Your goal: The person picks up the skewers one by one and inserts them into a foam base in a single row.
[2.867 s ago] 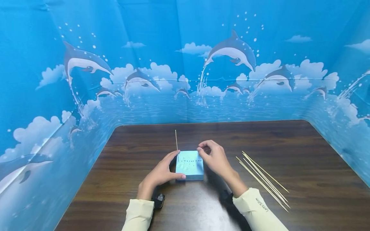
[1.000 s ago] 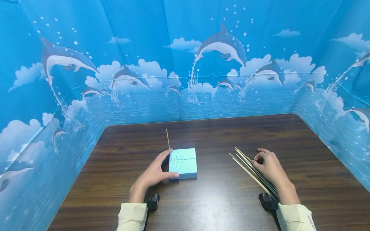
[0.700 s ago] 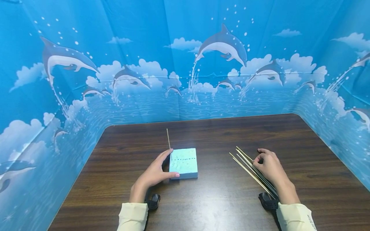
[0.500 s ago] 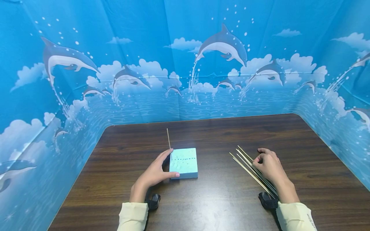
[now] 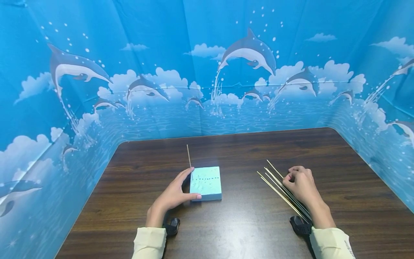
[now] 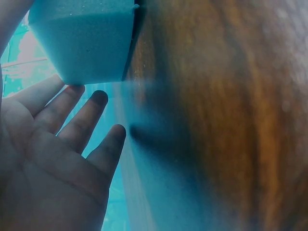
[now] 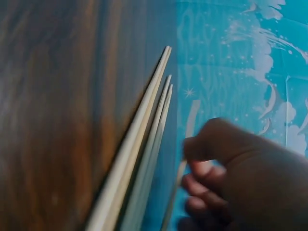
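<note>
A light blue foam block (image 5: 207,183) lies on the dark wooden table (image 5: 242,147), with a row of small holes across its top. One wooden skewer (image 5: 188,156) stands upright at its far left corner. My left hand (image 5: 182,187) braces the block (image 6: 82,38) with straight fingers (image 6: 72,110) along its left side and the thumb against its front edge. To the right, my right hand (image 5: 290,178) pinches one skewer (image 7: 190,120) beside several loose skewers (image 5: 279,189) lying on the table; the pinched skewer's far tip (image 5: 269,162) points away from the others (image 7: 139,159).
A blue dolphin-print backdrop (image 5: 207,90) walls the table at the back and on both sides. Bare wood lies between the block and the skewers and behind them. Black wrist mounts (image 5: 171,226) sit at both cuffs.
My right hand left the block and moved right to the loose skewers. In the last half second it drew one skewer away from the pile. The left hand and block stayed put.
</note>
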